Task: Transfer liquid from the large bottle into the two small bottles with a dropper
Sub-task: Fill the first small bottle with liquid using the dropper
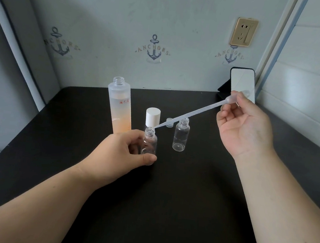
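A tall frosted large bottle with orange-tinted liquid stands uncapped on the black table. My left hand grips a small clear bottle in front of it, thumb and fingers curled round its body. My right hand pinches the bulb end of a long translucent dropper, held slanted, its tip at the mouth of the held bottle. A second small clear bottle stands open to the right, untouched.
A white cap stands behind the held bottle, and a small clear stopper lies beside it. A phone leans on a stand at the back right corner. Walls close the table at the back and right.
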### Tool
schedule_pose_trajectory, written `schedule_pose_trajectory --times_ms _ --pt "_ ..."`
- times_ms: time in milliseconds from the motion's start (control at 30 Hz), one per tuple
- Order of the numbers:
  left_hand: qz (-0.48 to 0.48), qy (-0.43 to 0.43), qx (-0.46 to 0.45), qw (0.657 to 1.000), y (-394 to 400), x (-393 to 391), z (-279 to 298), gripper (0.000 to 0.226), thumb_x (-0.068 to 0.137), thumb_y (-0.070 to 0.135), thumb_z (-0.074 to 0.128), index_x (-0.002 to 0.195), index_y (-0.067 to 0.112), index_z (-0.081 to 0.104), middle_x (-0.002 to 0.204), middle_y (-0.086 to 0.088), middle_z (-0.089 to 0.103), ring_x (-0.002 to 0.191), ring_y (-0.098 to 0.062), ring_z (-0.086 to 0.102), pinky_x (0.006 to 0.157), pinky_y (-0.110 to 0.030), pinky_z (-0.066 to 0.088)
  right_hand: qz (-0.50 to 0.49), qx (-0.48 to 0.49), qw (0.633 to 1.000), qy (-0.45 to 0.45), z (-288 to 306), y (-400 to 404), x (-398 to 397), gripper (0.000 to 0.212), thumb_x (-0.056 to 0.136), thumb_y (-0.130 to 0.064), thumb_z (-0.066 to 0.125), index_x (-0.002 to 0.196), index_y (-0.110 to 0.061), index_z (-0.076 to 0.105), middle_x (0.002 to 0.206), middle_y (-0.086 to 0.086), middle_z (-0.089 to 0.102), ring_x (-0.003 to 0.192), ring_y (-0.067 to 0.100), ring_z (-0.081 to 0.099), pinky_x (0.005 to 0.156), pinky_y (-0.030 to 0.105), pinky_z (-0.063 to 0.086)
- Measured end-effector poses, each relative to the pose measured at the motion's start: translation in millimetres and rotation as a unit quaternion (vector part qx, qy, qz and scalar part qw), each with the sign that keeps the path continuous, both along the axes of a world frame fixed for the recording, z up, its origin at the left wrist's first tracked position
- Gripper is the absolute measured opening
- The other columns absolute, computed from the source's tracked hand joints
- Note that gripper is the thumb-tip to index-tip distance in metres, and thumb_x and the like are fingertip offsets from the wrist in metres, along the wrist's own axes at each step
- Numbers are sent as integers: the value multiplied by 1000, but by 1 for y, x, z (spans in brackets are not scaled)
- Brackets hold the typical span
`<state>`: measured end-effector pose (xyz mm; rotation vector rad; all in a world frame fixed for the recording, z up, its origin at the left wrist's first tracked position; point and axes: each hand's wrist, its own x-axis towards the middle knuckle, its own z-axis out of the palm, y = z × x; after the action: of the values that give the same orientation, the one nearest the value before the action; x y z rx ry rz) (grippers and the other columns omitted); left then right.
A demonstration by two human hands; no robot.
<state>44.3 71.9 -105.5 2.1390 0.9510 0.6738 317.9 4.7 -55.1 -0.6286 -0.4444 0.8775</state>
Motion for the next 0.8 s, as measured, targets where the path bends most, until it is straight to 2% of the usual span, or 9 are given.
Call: schedule_pose_trajectory --times_ms 100,233,300,400,500,567,633,733,800 --pt "4 15 5 1000 -1 1 1 38 70 59 79 102 44 66 87 6 72 78 -13 66 79 -43 58 1 1 1000 8 0 0 0 10 92 -10 67 100 -4 69 74 3 66 63 15 60 60 23 48" --pt "7 10 8 1000 -4 -1 4 38 68 67 75 101 51 66 84 7 70 76 -10 65 68 -28 53 0 -3 1000 12 0 1 1 11 94 -11 66 102 -4 69 76 3 67 64 14 60 61 23 49" --pt "11 -50 -22 998 -7 -4 7 26 75 49 71 101 47 70 82 6 70 73 -9 64 65 -23 50 1 -2 1000 15 -1 1 1 8 93 -11 67 98 -5 69 76 3 67 64 15 60 61 23 49" --pt "76 -175 -33 981 -11 -7 10 26 82 14 60 94 31 75 84 8 74 68 -4 61 65 -23 47 1 -2 1000 16 -2 1 3 6 93 -11 67 90 -8 70 78 3 68 66 16 61 61 23 50" --pt "202 -233 32 951 -11 -8 15 25 89 6 58 88 29 69 79 13 67 67 -1 59 64 -25 46 -2 -3 1000 14 -3 1 4 7 92 -10 67 87 -8 72 79 4 70 67 17 64 61 24 51" --pt "265 -242 60 931 -6 -10 17 21 89 15 63 93 35 59 86 11 62 74 0 58 66 -27 49 1 -5 1000 11 -4 1 3 11 92 -11 68 84 -9 75 80 5 71 69 17 66 63 24 52" --pt "294 -239 44 924 2 -10 15 29 86 22 69 107 36 54 98 11 58 86 -3 58 73 -27 50 4 -7 1000 4 -5 1 4 17 92 -12 68 78 -11 78 82 4 72 71 17 67 65 24 53" --pt "267 -199 -16 943 14 -5 7 61 85 33 76 138 33 47 118 19 59 104 0 59 80 -21 47 7 -7 1000 -2 -5 1 3 17 93 -12 67 80 -9 78 85 5 73 75 17 70 67 24 54" --pt "240 -152 -21 959 19 -2 1 64 87 41 75 143 34 44 114 25 59 101 6 58 77 -15 43 10 -5 1000 -5 -5 1 3 18 93 -12 67 80 -8 79 87 5 74 76 17 71 68 24 55"
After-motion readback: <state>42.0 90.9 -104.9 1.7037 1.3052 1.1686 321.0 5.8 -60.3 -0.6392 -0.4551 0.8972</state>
